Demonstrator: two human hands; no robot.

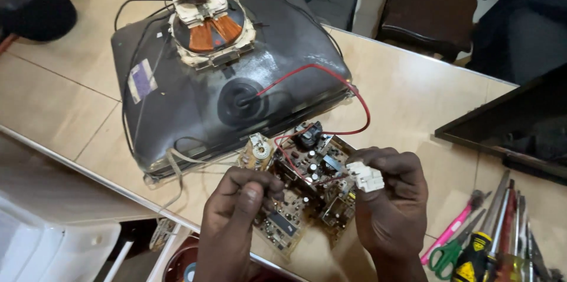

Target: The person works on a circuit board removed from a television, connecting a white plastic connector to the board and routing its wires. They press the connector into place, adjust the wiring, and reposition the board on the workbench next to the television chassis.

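A dark picture tube (195, 99) lies face down on the beige table (425, 99), with copper deflection coils (211, 29) on its neck. A brown circuit board (301, 190) packed with components rests against its near edge. A red wire (331, 75) runs from the tube's round cap to the board. My right hand (390, 199) pinches a small white plastic connector (366, 177) just over the board's right side. My left hand (239, 217) grips the board's left part, thumb and fingers closed on thin wires there.
Screwdrivers, green-handled scissors (450, 253) and a pink-handled tool (455, 226) lie at the lower right. A dark flat panel (508, 122) sits at the right edge. A black rounded object (32, 7) is at the top left. A white box (53, 240) stands below the table edge.
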